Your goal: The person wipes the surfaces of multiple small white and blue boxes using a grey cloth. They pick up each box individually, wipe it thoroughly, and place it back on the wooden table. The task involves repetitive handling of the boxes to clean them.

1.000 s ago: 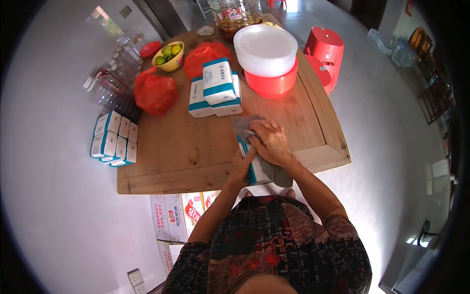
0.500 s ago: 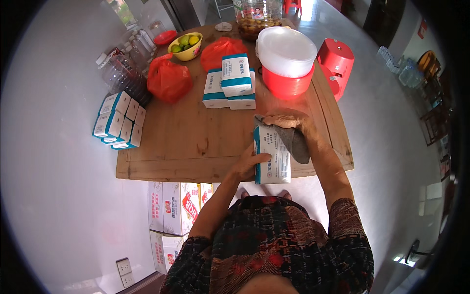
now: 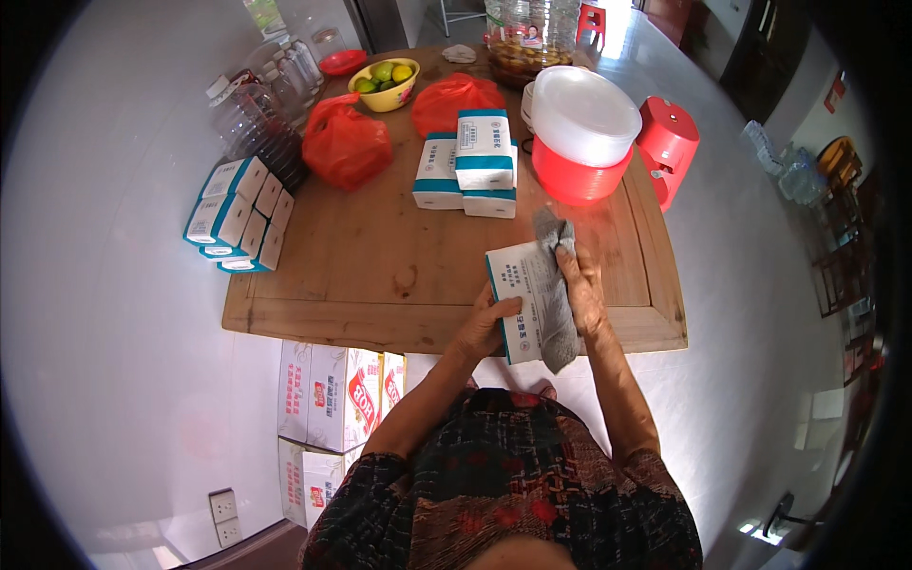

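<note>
A white and teal tissue pack (image 3: 521, 275) is held over the table's near edge. My left hand (image 3: 486, 321) grips its left side, thumb across the printed face. On the pack's right side, my right hand (image 3: 584, 290) presses a grey cloth (image 3: 559, 323), its fingers closed on the fabric. The cloth drapes down past the pack's lower end. Beyond my hands sit three similar tissue packs (image 3: 484, 152), one resting on top of the others. More tissue packs (image 3: 220, 220) are stacked at the table's left edge.
Red plastic bags (image 3: 347, 152), a yellow bowl of green fruit (image 3: 385, 97) and plastic bottles (image 3: 256, 123) stand on the left and back. To the right are a red tub with white lids (image 3: 584, 166) and a red appliance (image 3: 668, 142). Cartons (image 3: 328, 394) stand below the table's left side.
My right hand has moved the cloth from the pack's top end to its right side. The pack has tilted slightly. The whole view has shifted a little.
</note>
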Tool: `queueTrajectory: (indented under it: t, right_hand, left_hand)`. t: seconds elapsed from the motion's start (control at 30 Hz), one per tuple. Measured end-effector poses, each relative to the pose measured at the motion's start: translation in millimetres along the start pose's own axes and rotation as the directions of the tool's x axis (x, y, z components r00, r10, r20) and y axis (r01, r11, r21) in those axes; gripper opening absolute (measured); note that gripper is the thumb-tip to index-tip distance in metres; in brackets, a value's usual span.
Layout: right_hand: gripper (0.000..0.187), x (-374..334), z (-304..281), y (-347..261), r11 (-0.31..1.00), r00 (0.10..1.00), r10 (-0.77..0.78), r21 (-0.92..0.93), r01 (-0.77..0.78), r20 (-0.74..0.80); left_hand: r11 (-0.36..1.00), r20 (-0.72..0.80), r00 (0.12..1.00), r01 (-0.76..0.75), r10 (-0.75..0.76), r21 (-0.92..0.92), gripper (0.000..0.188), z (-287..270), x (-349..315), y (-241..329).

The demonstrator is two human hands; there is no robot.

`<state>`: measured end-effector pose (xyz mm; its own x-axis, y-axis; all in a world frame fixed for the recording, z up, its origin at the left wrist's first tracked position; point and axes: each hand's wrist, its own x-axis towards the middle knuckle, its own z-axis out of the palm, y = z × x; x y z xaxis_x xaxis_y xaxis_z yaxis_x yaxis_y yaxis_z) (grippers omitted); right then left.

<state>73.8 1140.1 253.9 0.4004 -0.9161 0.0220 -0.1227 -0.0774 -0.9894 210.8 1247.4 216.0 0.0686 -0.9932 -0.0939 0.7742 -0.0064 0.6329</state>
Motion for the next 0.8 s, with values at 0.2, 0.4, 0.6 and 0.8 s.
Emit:
queueTrajectory:
  t: [0.2, 0.4, 0.6, 0.8]
  right_hand:
    - [0.033, -59.6, 28.2, -19.8, 0.811, 0.902, -0.418, -0.402, 0.426, 0.112]
    - [0.032, -64.8, 61.3, -44.9, 0.441, 0.732, -0.634, -0.660, 0.609, 0.252]
    - [0.031, 12.2, 60.6, -66.4, 0.748, 0.928, -0.363, -0.569, 0.341, 0.079]
    - [0.036, 38.2, 51.2, -74.8, 0.998, 0.967, 0.045, 0.040, -0.057, 0.252]
  left_hand:
    - [0.972, -0.210, 0.950, -0.217, 0.233, 0.094, 0.042, -0.5, -1.7, 18.9]
    - [0.867, -0.239, 0.836, -0.495, 0.494, 0.060, 0.038, 3.9, 2.6, 10.8]
    - [0.896, -0.335, 0.831, -0.417, 0.444, 0.152, 0.045, 35.4, -9.7, 17.5]
    - [0.956, -0.259, 0.920, -0.290, 0.293, 0.049, 0.041, 25.6, -19.8, 40.6]
